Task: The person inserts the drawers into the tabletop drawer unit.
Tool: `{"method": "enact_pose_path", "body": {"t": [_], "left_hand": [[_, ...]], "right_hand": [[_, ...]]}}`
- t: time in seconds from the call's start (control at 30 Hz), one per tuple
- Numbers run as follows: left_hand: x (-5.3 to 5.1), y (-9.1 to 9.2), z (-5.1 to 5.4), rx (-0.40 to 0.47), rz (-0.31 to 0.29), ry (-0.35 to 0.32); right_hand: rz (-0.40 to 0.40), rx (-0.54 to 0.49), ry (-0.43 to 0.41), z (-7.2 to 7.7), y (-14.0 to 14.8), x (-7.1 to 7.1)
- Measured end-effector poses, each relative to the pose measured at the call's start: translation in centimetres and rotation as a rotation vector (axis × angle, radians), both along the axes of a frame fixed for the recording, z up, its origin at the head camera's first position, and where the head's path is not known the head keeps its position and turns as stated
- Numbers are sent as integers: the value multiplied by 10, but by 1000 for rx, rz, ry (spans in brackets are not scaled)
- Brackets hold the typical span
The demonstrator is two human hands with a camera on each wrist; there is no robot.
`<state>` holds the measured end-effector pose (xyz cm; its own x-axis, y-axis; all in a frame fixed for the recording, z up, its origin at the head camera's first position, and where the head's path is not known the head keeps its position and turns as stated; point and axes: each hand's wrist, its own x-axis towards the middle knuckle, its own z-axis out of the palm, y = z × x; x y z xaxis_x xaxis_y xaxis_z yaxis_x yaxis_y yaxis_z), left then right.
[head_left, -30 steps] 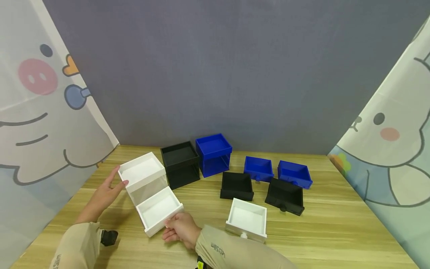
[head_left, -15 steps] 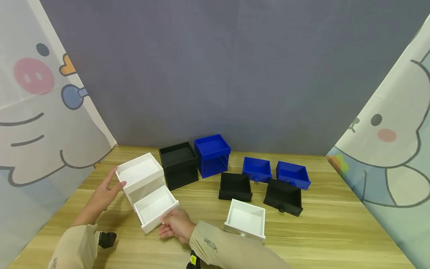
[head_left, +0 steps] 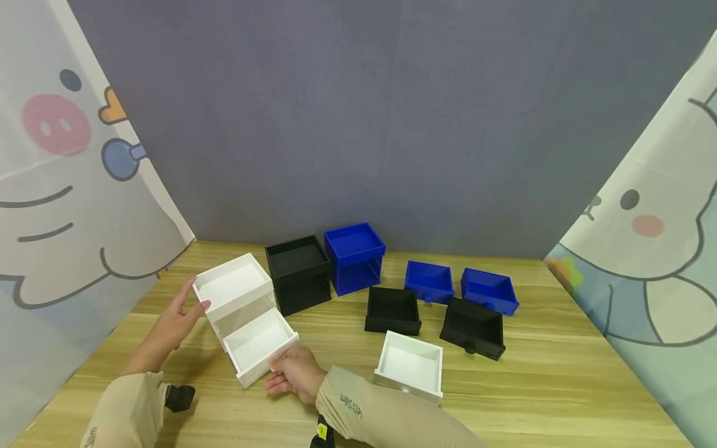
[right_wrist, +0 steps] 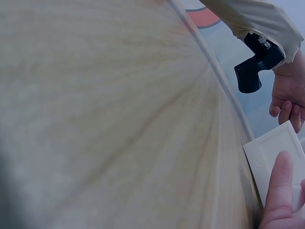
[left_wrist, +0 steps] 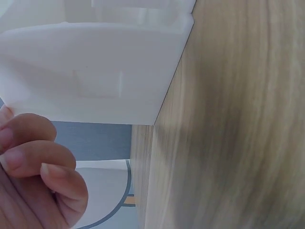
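Note:
At the left of the table in the head view stands a small white cabinet [head_left: 232, 287] with a tray-like top. My left hand [head_left: 173, 323] spans its left side, a fingertip at the back corner and the thumb at the front of the rim; the left wrist view shows other fingers [left_wrist: 38, 152] curled beside the wall. A white drawer [head_left: 260, 342] sticks out of the cabinet's lower opening, mostly pulled out. My right hand [head_left: 299, 375] pinches the front of this drawer at its knob, which the fingers largely hide. In the right wrist view one finger [right_wrist: 280, 183] lies straight against the drawer front.
A black cabinet [head_left: 297, 264] and a blue cabinet [head_left: 354, 249] stand behind, close to the white one. Rightward lie a loose white drawer [head_left: 410, 367], black drawers [head_left: 393, 308] [head_left: 475, 326] and blue drawers [head_left: 429, 280] [head_left: 490, 289]. A grey curtain [head_left: 370, 124] hangs behind the table.
My right hand has moved the white drawer slightly back into the white cabinet during the first half second; since then it has barely shifted. My left hand stays on the cabinet.

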<state>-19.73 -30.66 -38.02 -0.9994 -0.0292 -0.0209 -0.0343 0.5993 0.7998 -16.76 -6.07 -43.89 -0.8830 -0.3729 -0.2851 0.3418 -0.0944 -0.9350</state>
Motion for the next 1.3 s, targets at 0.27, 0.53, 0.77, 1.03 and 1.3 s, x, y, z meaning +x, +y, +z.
{"method": "enact_pose_path", "body": {"t": [0.27,0.53,0.77,1.03,1.3], "left_hand": [[1,0,0,12,6,-15],[2,-1,0,24,3,-28],[2,0,0,28,-4,-11],[1,0,0,14,-2,-6],[1,-1,0,3,-9,-2]], "right_hand": [[1,-6,-2,0,0,0],[-11,12,23,4,-3,2],[-18,31,30,7,-4,0],[-24,32,21,6,-7,-3],[-31,27,4,6,-10,-2]]}}
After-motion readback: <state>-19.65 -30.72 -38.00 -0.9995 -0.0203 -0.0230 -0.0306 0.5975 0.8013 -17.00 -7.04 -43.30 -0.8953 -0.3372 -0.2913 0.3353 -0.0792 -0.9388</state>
